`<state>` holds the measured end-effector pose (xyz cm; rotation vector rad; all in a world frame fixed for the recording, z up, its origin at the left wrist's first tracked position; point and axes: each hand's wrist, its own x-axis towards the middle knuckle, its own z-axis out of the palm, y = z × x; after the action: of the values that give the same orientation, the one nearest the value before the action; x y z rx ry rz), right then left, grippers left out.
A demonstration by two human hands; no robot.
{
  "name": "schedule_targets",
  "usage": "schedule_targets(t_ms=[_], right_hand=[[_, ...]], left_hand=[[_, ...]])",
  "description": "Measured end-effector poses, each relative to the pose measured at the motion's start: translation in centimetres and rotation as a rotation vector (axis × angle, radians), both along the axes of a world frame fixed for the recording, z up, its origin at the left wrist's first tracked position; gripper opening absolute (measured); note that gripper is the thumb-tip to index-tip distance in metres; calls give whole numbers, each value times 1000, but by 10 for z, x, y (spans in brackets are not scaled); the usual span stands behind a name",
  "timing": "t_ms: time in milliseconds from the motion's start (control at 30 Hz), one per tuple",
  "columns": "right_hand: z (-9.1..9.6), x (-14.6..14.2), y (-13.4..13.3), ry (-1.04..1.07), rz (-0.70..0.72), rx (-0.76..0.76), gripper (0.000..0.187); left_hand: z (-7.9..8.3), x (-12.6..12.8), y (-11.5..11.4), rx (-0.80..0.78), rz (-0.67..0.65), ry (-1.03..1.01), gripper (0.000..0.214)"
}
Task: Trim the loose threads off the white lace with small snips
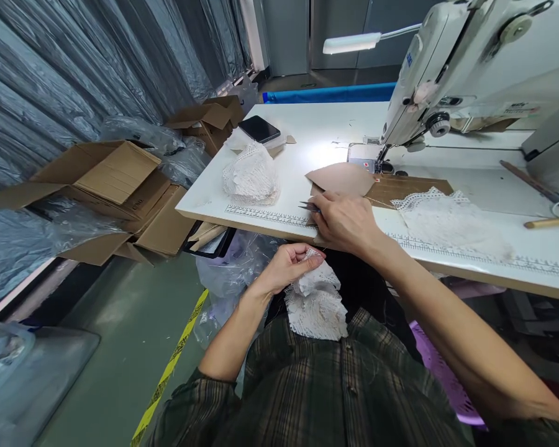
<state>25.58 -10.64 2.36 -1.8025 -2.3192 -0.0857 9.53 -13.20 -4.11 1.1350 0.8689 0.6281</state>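
Note:
My left hand (292,266) is closed, thumb and fingers pinching a piece of white lace fabric (319,304) that hangs over my lap below the table edge. At the front edge of the white table, my right hand (347,222) is closed around thread snips (310,206); their dark pointed blades stick out to the left, and the rest is hidden by the fingers. Just behind that hand lies a brown card piece (342,178). A pile of white lace (250,175) sits to the left, and another lace piece (447,220) lies flat to the right.
A sewing machine (447,68) stands at the back right, its needle area lit by a lamp (353,43). A phone (259,129) rests beyond the lace pile. Wooden-handled tool (552,221) lies far right. Open cardboard boxes (121,174) and plastic bags are left of the table.

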Motion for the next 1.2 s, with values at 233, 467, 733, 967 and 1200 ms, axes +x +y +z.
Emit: schedule_targets(t_ms=[233,467,733,967,1200], right_hand=[[-4,17,-42,510,6,236,35],[-48,30,-92,1023,2,-324,49],[-70,23,-78,938,91,-363,47],[-63,16,-72,917,112,-351,47],[-69,12,-72,892,72,-301,45]], left_hand=[[2,2,1,-3,-19,-26,38],[6,-1,1,-9,-74,-53,34],[8,-2,3,29,-47,11,24],[11,-5,2,51,-38,28,23],[8,-5,4,50,-42,55,23]])
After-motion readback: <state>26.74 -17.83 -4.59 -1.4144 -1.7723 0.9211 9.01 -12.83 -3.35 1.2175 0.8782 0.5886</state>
